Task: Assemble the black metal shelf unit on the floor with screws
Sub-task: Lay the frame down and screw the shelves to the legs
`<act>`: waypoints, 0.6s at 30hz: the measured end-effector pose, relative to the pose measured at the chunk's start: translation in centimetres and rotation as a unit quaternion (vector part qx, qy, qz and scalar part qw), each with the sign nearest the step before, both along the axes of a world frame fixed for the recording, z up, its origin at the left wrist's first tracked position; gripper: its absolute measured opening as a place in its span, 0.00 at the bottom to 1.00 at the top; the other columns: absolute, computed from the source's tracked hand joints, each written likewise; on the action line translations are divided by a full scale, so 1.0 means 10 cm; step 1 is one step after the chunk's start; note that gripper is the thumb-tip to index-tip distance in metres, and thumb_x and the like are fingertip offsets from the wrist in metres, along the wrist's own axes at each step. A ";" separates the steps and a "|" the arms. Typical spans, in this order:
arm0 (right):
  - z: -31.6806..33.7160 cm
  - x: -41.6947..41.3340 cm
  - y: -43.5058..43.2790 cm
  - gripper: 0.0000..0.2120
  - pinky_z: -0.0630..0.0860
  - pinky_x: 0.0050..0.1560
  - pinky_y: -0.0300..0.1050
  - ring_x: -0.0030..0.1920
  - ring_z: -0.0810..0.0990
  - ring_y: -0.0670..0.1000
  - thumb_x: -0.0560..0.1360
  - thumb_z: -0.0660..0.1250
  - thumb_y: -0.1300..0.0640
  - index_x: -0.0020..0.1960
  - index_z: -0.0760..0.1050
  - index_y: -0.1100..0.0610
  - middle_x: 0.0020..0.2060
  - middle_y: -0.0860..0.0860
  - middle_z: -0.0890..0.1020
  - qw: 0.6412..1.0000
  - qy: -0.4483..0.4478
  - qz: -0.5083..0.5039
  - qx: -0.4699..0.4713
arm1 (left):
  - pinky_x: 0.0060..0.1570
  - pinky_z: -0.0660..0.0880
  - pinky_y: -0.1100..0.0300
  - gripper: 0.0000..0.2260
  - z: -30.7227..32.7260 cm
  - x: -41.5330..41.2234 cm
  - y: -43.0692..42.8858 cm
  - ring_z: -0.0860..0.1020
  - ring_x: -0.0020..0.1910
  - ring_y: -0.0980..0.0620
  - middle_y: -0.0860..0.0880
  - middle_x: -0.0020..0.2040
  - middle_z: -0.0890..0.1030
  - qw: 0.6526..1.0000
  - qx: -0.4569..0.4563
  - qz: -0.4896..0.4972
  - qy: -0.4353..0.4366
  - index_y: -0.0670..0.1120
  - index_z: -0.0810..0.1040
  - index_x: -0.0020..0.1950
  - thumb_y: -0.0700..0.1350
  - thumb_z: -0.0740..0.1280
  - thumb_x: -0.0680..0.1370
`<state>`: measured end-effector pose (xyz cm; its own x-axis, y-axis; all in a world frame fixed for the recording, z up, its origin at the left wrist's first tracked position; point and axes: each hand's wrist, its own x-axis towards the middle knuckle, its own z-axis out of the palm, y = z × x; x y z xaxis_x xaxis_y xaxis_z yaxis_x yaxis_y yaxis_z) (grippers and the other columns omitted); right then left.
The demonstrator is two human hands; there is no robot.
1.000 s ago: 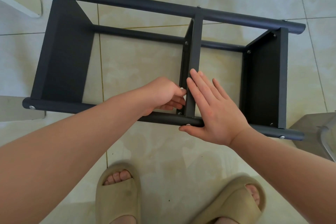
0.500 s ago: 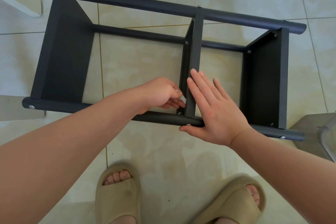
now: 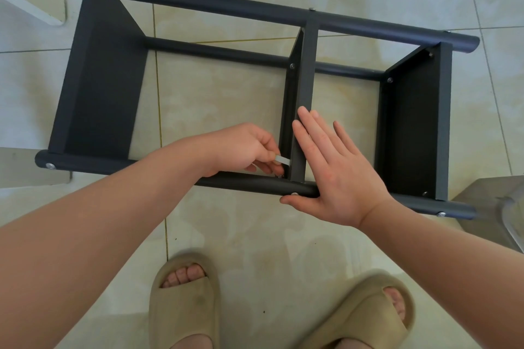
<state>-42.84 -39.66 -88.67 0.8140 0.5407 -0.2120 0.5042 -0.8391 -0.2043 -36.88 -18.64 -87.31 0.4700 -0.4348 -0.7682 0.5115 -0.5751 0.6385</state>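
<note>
Left hand [image 3: 249,147], pinch on silver tool [image 3: 283,161] — right hand [image 3: 337,178] flat, open, on shelf unit [image 3: 226,5]

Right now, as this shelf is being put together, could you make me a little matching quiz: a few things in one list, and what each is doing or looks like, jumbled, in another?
Things:
1. left hand
2. right hand
3. sandals

States:
A. beige, standing on the floor tiles
B. open, fingers flat against the middle shelf
C. pinches a small silver tool

Pairs: 1-C, 2-B, 3-A.
</note>
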 end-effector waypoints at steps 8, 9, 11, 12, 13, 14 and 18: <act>0.00 0.00 0.00 0.52 0.52 0.80 0.62 0.82 0.41 0.54 0.75 0.55 0.25 0.83 0.47 0.62 0.82 0.55 0.45 1.000 0.001 0.000 -0.003 | 0.47 0.75 0.58 0.07 -0.02 -0.02 0.04 0.80 0.38 0.56 0.55 0.37 0.84 0.997 0.019 -0.062 -0.031 0.46 0.81 0.45 0.38 0.67 0.80; 0.00 0.00 0.00 0.52 0.52 0.80 0.62 0.82 0.42 0.54 0.75 0.55 0.25 0.82 0.47 0.62 0.82 0.55 0.45 1.000 0.000 0.000 -0.002 | 0.44 0.73 0.59 0.07 -0.01 -0.03 0.04 0.77 0.36 0.56 0.55 0.34 0.81 0.996 0.027 -0.077 -0.039 0.47 0.81 0.43 0.39 0.67 0.79; -0.01 0.00 0.00 0.52 0.52 0.80 0.63 0.82 0.42 0.55 0.75 0.56 0.26 0.82 0.48 0.62 0.82 0.56 0.46 1.000 -0.003 -0.001 0.005 | 0.43 0.71 0.58 0.08 -0.01 -0.03 0.03 0.75 0.34 0.55 0.54 0.32 0.79 0.993 0.042 -0.104 -0.044 0.50 0.81 0.41 0.40 0.68 0.78; -0.01 0.00 0.00 0.52 0.52 0.79 0.63 0.82 0.43 0.55 0.75 0.56 0.26 0.82 0.48 0.62 0.82 0.56 0.46 1.000 -0.004 -0.002 0.008 | 0.43 0.71 0.57 0.07 -0.01 -0.04 0.03 0.75 0.35 0.54 0.54 0.33 0.79 0.992 0.045 -0.110 -0.043 0.50 0.82 0.41 0.41 0.68 0.78; -0.01 -0.01 0.00 0.52 0.52 0.79 0.63 0.82 0.43 0.55 0.75 0.57 0.26 0.82 0.48 0.62 0.82 0.56 0.46 1.000 -0.005 -0.002 0.010 | 0.44 0.72 0.56 0.07 -0.01 -0.04 0.03 0.75 0.36 0.54 0.53 0.34 0.79 0.992 0.047 -0.112 -0.044 0.51 0.82 0.41 0.41 0.69 0.78; -0.02 -0.01 0.00 0.52 0.53 0.79 0.63 0.82 0.43 0.55 0.75 0.57 0.26 0.82 0.48 0.62 0.82 0.56 0.47 1.000 -0.006 -0.002 0.011 | 0.45 0.72 0.56 0.07 -0.01 -0.03 0.04 0.76 0.36 0.54 0.53 0.35 0.80 0.991 0.050 -0.114 -0.050 0.52 0.82 0.41 0.42 0.69 0.78; -0.02 -0.01 0.00 0.52 0.52 0.80 0.62 0.82 0.43 0.55 0.75 0.57 0.26 0.82 0.49 0.62 0.82 0.56 0.47 1.000 -0.006 -0.003 0.010 | 0.45 0.74 0.63 0.06 -0.01 0.01 0.07 0.80 0.38 0.61 0.58 0.39 0.85 0.986 0.069 -0.118 -0.094 0.55 0.81 0.46 0.44 0.70 0.79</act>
